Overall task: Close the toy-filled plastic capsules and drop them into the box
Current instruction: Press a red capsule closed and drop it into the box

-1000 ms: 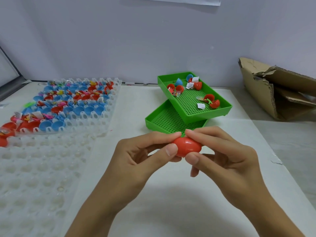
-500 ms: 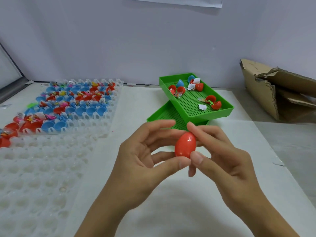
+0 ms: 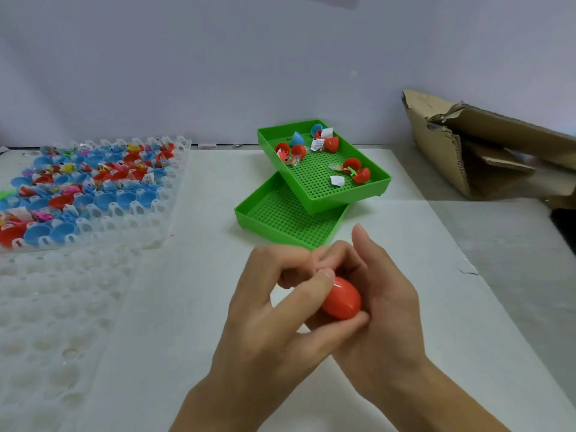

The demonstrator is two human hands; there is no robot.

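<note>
Clear moulded plastic forms the cell tray (image 3: 103, 219) at far left, its far rows filled with open blue and red capsule halves (image 3: 87, 182) holding small toys; a second clear cell tray (image 3: 56, 322) lies just in front of it. All rest on a white table cover (image 3: 193, 275). Near centre, the left hand (image 3: 268, 313) is held above the table, fingers curled, its thumb pressing the near-left side of a closed red capsule (image 3: 342, 299). The right hand (image 3: 383, 307) cups the same capsule from the right and beneath, thumb curled against its lower edge, while the index finger points up and away. The capsule thus sits between both hands, above the table, just in front of the green trays. Behind the hands, a lower green perforated tray (image 3: 280, 216) supports an upper green perforated tray (image 3: 318, 185) set askew on it; the upper one holds loose red and blue capsule halves (image 3: 355, 169), small toys and white paper slips (image 3: 337, 181). At far right stands a torn cardboard box (image 3: 486, 145), well apart from the hands, beyond the table's right edge.
</note>
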